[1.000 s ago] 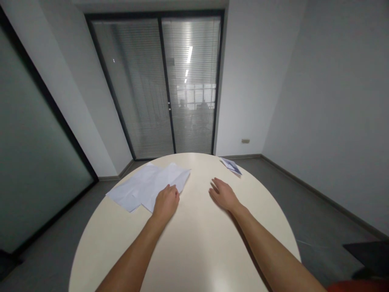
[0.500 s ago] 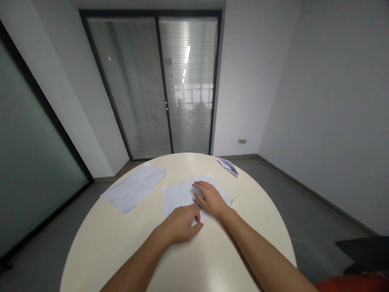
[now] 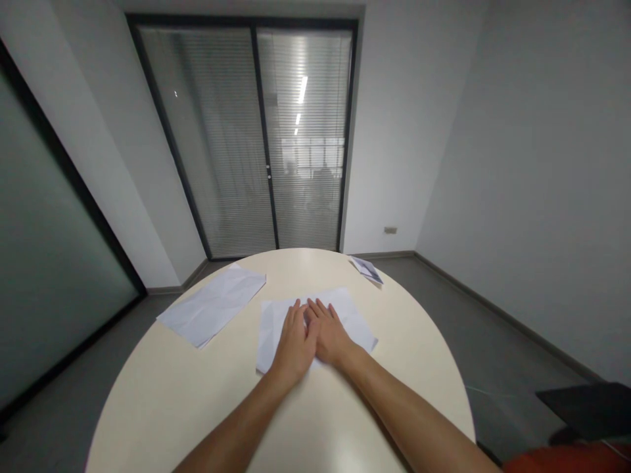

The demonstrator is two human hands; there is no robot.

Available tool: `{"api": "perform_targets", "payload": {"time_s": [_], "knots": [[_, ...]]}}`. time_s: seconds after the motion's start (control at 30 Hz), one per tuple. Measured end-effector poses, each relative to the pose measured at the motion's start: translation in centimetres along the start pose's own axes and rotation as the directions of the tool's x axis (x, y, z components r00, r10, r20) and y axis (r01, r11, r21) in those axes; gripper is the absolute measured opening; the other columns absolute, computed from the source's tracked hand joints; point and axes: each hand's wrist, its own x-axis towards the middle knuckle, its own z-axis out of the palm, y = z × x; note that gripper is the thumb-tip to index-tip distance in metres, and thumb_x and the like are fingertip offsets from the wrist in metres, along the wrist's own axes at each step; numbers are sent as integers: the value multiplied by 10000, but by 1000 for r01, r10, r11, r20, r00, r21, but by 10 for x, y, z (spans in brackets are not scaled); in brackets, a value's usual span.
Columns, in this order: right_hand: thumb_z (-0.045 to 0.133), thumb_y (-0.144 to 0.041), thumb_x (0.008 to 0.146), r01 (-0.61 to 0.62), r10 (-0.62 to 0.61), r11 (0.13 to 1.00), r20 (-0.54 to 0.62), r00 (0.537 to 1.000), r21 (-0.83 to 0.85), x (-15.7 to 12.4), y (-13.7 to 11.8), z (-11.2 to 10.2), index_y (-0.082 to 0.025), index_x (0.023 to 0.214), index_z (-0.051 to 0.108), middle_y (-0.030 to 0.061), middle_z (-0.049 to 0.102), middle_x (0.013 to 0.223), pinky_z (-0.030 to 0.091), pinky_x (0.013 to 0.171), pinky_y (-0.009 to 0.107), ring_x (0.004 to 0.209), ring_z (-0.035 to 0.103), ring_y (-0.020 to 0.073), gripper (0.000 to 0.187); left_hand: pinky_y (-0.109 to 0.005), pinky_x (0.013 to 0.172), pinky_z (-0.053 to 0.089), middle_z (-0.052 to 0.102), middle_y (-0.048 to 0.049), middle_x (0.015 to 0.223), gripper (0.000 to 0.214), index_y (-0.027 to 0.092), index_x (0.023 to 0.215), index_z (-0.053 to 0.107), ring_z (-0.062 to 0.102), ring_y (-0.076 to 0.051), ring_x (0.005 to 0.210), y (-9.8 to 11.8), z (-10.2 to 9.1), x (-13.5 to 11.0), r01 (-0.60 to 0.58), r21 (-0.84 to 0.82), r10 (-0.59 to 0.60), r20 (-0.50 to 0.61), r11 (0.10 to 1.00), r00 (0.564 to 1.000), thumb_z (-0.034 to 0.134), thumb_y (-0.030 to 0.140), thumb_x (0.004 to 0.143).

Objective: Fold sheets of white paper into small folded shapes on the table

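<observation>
A creased white sheet of paper [image 3: 353,319] lies in the middle of the round cream table [image 3: 162,387]. My left hand [image 3: 294,341] and my right hand [image 3: 329,334] rest flat on this sheet, side by side and touching, fingers stretched out toward the far edge. Both hands are open and hold nothing. The hands cover the middle of the sheet.
A second white sheet [image 3: 211,305] lies at the table's far left. A small folded paper [image 3: 367,269] sits at the far right edge. Beyond the table are glass doors with blinds, grey floor and white walls. A dark object [image 3: 586,404] stands at the lower right.
One sheet was drawn from the left pile to the table's middle. My left hand moved right and forward onto it, and both hands now lie flat together on the sheet.
</observation>
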Motion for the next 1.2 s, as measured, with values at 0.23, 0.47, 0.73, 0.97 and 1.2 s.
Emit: {"api": "perform_targets", "payload": {"time_s": [0.23,0.47,0.73,0.97,1.2], "knots": [[295,-459,1040,-38,35,997,52,998,67,1,9,8,-176,1589,344,113,240,1675,140,1247,524,1555,162,321,619,-567,1237,201,319,-176,1640,570,93,1535,398,235,-347,1542,-24,0,-1,86,469,-154,109,879,982,304,356,1038],[325,-542,1020,-192,191,981,13,981,41,4,31,13,-146,1608,294,107,197,1684,101,1252,480,1563,116,330,710,-533,1222,245,309,-183,1642,603,113,1553,392,266,-352,1531,-31,-1,-3,25,621,-134,130,783,982,341,402,1026],[281,-529,1038,-424,421,906,-109,901,-4,6,35,5,2,1580,284,209,223,1658,78,1246,503,1554,142,355,759,-527,1226,245,334,-179,1635,604,114,1535,431,281,-361,1524,-23,1,-7,55,617,-130,78,785,988,365,399,1007],[171,-552,1058,-94,102,990,-77,992,104,8,6,9,-158,1587,341,104,277,1664,128,1249,474,1556,177,276,682,-550,1227,240,337,-131,1643,594,168,1539,437,259,-357,1533,-21,5,-10,35,604,-115,95,796,989,378,407,998],[163,-575,1047,-297,297,954,-17,955,33,13,38,11,-118,1601,301,117,229,1676,105,1248,477,1559,149,310,731,-549,1223,238,322,-156,1644,614,153,1541,430,263,-372,1529,-23,4,-9,33,610,-118,99,792,988,381,437,999]]}}
